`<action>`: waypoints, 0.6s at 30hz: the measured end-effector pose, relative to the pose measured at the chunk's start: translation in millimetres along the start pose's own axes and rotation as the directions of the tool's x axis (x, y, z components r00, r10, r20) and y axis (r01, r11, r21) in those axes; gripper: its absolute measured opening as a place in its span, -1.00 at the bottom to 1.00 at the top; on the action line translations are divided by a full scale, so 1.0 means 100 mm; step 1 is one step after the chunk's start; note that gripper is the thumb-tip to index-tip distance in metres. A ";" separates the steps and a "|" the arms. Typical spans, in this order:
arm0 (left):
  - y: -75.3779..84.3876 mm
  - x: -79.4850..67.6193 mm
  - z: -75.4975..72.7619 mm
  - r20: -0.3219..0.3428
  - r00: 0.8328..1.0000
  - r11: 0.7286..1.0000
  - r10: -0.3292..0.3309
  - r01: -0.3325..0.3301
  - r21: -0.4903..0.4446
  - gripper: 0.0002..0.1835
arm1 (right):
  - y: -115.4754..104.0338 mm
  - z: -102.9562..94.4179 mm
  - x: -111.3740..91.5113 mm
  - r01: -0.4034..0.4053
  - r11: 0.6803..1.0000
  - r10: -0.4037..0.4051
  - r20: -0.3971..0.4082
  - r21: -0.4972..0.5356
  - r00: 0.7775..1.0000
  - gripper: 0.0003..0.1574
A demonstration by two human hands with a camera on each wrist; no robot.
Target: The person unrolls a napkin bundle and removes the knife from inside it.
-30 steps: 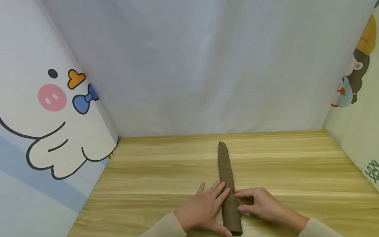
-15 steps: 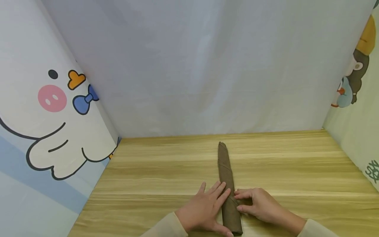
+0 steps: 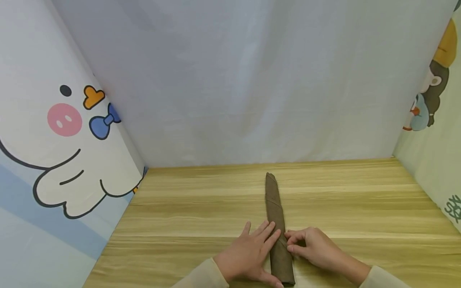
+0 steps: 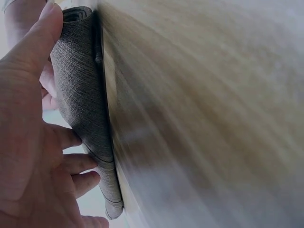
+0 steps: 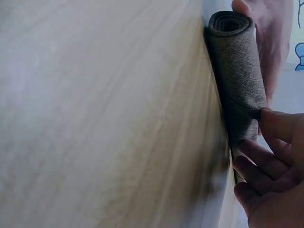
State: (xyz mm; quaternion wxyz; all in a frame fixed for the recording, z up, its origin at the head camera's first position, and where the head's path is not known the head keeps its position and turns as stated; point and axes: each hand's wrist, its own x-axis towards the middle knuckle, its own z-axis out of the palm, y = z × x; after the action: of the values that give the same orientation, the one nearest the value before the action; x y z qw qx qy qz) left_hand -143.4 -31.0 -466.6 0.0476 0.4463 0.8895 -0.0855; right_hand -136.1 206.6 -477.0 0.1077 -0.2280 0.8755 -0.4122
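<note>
A brown cloth napkin [image 3: 275,212], rolled into a long tapering tube, lies lengthwise on the wooden table. Its near end shows spiral layers in the right wrist view, and a diagonal edge crosses the roll. My left hand [image 3: 246,254] rests on the roll from the left, fingers spread, with the thumb at the near end. On the right side, my right hand [image 3: 317,248] pinches the edge of the cloth between thumb and curled fingers. In the right wrist view the thumb [image 5: 278,124] meets a small fold, while the index fingertip is partly hidden.
The wooden table [image 3: 360,200] extends on both sides of the roll. A pale grey curtain [image 3: 234,88] stands along its back edge. Printed panels flank it: a cartoon duck panel [image 3: 108,164] on the left and a pale green panel [image 3: 428,160] on the right.
The fingers of my right hand have curled in closer to the thumb at the cloth's edge. My left hand and the roll have stayed nearly where they were.
</note>
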 end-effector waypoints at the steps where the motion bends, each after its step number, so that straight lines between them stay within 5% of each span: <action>1: 0.00 0.00 0.01 -0.003 1.000 1.000 0.002 -0.002 -0.002 0.30 | -0.01 0.00 0.00 0.001 1.000 -0.001 0.010 0.009 1.000 -0.88; 12: -0.02 0.01 0.05 -0.033 0.999 1.000 0.016 -0.017 -0.006 0.31 | -0.07 -0.07 0.01 -0.070 0.971 0.043 0.119 0.228 0.992 -0.73; 18: -0.02 -0.01 0.04 -0.026 1.000 1.000 0.017 -0.017 -0.008 0.30 | -0.07 -0.09 -0.01 -0.076 0.976 0.058 0.092 0.202 0.994 -0.78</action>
State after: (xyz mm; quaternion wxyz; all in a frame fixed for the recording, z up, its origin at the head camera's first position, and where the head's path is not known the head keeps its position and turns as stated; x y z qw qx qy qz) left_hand -144.0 -33.5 -470.2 0.0385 0.4547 0.8866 -0.0754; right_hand -136.8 209.5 -466.0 0.1816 -0.2035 0.8301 -0.4864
